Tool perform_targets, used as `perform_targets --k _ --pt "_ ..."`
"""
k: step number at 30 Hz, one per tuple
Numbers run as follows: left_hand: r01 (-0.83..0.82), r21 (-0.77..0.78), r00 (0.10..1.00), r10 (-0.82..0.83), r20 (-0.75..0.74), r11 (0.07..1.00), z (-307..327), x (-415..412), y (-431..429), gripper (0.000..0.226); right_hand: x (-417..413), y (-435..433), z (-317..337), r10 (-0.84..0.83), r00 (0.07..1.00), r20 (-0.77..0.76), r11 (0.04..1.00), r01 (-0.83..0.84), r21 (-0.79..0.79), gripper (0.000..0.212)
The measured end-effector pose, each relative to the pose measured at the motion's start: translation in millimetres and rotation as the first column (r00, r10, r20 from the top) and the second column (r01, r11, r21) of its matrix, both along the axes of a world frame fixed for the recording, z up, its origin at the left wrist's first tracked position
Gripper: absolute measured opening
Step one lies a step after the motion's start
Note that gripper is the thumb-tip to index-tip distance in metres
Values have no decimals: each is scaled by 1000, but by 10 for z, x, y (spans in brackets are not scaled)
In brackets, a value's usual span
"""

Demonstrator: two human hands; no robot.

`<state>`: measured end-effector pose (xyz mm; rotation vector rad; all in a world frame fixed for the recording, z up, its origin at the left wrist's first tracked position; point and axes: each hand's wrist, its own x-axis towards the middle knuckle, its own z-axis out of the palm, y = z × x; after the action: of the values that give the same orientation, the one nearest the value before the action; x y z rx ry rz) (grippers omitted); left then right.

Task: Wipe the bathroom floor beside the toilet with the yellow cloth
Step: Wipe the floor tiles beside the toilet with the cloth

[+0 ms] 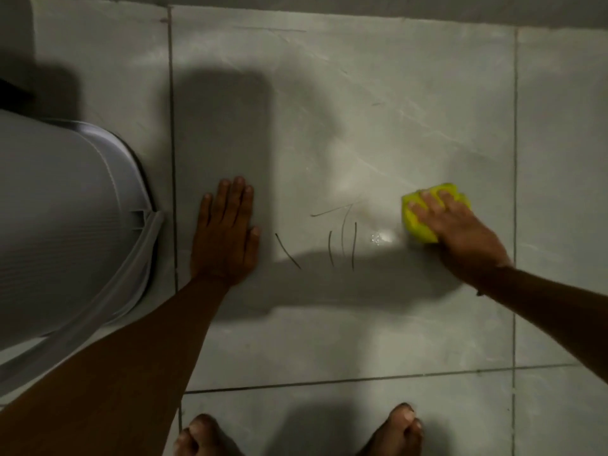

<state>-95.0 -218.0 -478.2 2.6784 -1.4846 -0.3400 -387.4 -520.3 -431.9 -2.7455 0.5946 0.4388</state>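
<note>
Head camera, looking straight down: pale grey floor tiles [378,110] with dark grout lines fill the frame, the toilet [65,218] bulges in from the left edge, and two bare feet [399,429] show at the near edge. Pressed under the right hand [457,225] lies the yellow cloth [418,222], bunched into a wad on the right part of the big middle tile; the fingers are spread over its top and bear down on it, so the hand is pushing the cloth flat to the floor more than pinching it. The left hand [227,235] lies palm down on the same tile, fingers straight and close together, holding nothing, just beside the grout line that runs along the toilet base; it looks to be propping the body. Between the two hands, a few thin dark pencil-like marks [339,238] streak the tile, and a small wet glint [381,238] sits just left of the cloth. That is the relation that matters: the marks lie to the left of the cloth, toward the toilet, running mostly near-to-far, so the next stroke probably sweeps leftward across them, and the right hand is the one placed for it. No brand, label or readable writing is visible anywhere.
</note>
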Motion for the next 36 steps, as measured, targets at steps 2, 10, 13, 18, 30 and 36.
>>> perform_targets --k 2,10,13,18,30,36 --pt "6 3 1000 -6 1 1000 -14 5 -7 69 362 -3 -80 -298 955 6 955 298 -12 70" --pt "-9 21 1000 9 3 1000 -25 7 3 70 166 684 -84 100 995 10 995 -100 27 88" --pt "0 19 1000 0 18 1000 -20 -1 4 70 356 391 -120 -229 973 4 973 229 -32 86" --pt "-6 15 1000 6 5 1000 -5 -1 -9 69 964 592 -198 -278 953 120 954 289 -85 76" --pt "3 7 1000 -3 10 1000 -15 -4 -2 68 904 686 -200 -4 991 135 995 17 -97 76" --pt "-4 12 1000 3 8 1000 -12 0 2 69 782 166 -124 -92 996 2 987 92 -134 75"
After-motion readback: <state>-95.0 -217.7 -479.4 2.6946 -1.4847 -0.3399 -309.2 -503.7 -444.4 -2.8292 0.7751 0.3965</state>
